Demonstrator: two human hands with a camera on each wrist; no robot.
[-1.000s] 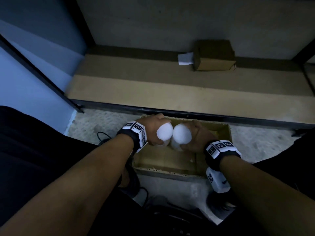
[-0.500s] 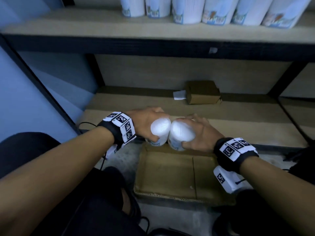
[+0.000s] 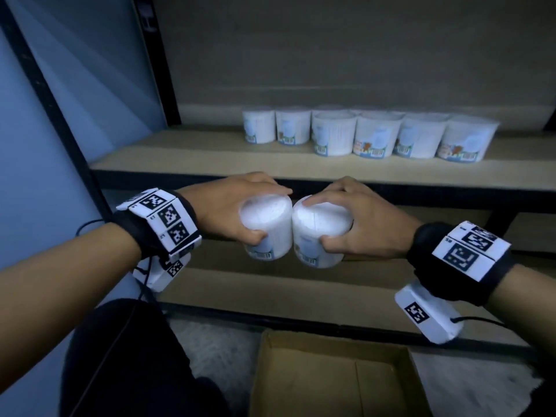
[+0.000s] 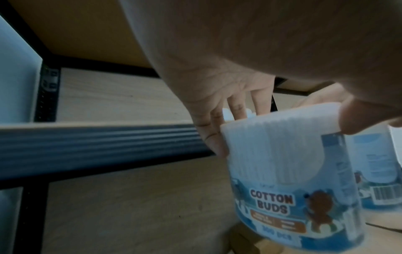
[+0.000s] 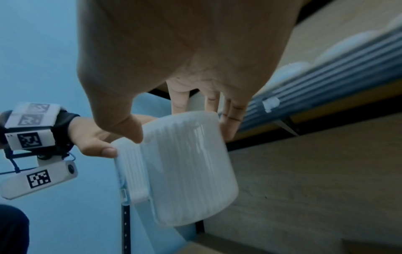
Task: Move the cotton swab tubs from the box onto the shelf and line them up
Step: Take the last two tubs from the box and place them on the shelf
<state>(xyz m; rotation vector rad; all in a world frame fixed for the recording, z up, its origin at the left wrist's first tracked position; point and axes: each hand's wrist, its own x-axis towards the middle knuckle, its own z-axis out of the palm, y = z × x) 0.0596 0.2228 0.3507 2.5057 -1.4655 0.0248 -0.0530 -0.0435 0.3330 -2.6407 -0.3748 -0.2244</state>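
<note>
Cardboard box (image 3: 331,383) bare inside; hands each grip one swab-filled tub: left hand (image 3: 228,206), right hand (image 3: 358,224).

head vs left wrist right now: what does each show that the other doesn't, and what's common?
Head only: the row of tubs standing on the shelf, the cardboard box below, the right hand, and both held tubs side by side, touching.
Left wrist only: the left tub's printed front, COTTON BUDS with a bear, and the swabs inside.
Both: the left hand gripping its tub near the top, with the right tub beside it, below the shelf's edge.
</note>
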